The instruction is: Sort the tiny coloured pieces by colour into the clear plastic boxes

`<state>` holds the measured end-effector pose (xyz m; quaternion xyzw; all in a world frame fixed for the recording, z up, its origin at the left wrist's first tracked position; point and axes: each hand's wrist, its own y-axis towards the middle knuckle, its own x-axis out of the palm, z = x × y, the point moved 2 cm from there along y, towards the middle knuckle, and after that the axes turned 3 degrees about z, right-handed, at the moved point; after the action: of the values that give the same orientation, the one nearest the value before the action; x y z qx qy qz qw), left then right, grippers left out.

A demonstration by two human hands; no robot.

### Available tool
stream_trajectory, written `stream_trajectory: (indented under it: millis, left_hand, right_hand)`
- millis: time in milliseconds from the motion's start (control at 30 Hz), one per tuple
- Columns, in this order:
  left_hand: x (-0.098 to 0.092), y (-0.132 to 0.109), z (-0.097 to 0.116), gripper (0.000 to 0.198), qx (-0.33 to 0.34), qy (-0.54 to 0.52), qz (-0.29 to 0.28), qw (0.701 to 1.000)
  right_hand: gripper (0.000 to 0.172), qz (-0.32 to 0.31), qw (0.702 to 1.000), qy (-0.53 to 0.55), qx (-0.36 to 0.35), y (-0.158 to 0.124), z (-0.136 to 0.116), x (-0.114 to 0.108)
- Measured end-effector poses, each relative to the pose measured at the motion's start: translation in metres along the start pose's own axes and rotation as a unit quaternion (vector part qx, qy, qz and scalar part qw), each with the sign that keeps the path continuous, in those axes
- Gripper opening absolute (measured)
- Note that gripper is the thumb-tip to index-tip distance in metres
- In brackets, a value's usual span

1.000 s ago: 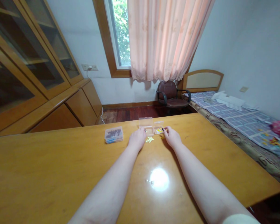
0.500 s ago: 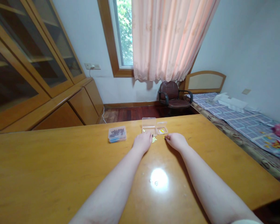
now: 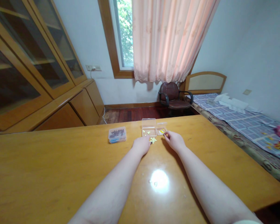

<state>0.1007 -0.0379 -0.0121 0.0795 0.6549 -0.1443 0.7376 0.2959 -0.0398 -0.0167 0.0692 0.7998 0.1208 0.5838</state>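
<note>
My left hand (image 3: 141,145) rests on the table with bent fingers, its tips at a small pile of pale yellow-green pieces (image 3: 153,140). Just beyond it stands a clear plastic box (image 3: 149,123) with its lid raised and several of the same pieces inside. My right hand (image 3: 175,141) has thumb and fingers pinched together at the near right edge of a smaller clear box (image 3: 158,134), which holds yellow pieces (image 3: 162,131). Whatever either hand's fingertips hold is too small to make out.
A lidded clear box (image 3: 117,135) of dark pieces, blue at its base, stands left on the wooden table (image 3: 49,168). Beyond the far edge is a brown armchair (image 3: 174,96). A bed (image 3: 238,115) lies right, glass-fronted cabinets (image 3: 44,62) left.
My left hand has drawn back from the open box to the pile, and several pale pieces now show in the box. My right hand has moved slightly left to the smaller box.
</note>
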Motion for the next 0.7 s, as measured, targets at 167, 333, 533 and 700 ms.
stream_trajectory:
  millis: [167,333,533,700]
  left_hand:
    - [0.0,0.002,0.001,0.031,0.016,-0.002,-0.003,1.0]
    - [-0.002,0.001,0.0,0.03,0.028,0.0,-0.01,1.0]
    - [-0.006,0.001,-0.003,0.028,0.03,0.005,-0.012,0.999]
    - [-0.012,0.005,-0.008,0.035,-0.004,-0.018,0.045,0.999]
  right_hand:
    - [0.031,0.053,0.992,0.093,0.064,0.007,0.005,0.014]
    - [0.031,0.021,0.993,0.092,0.065,0.006,0.009,0.011]
    - [0.026,-0.051,0.997,0.059,0.0,0.002,0.014,-0.004]
    - [0.023,-0.116,0.992,0.051,-0.016,0.0,0.019,-0.01]
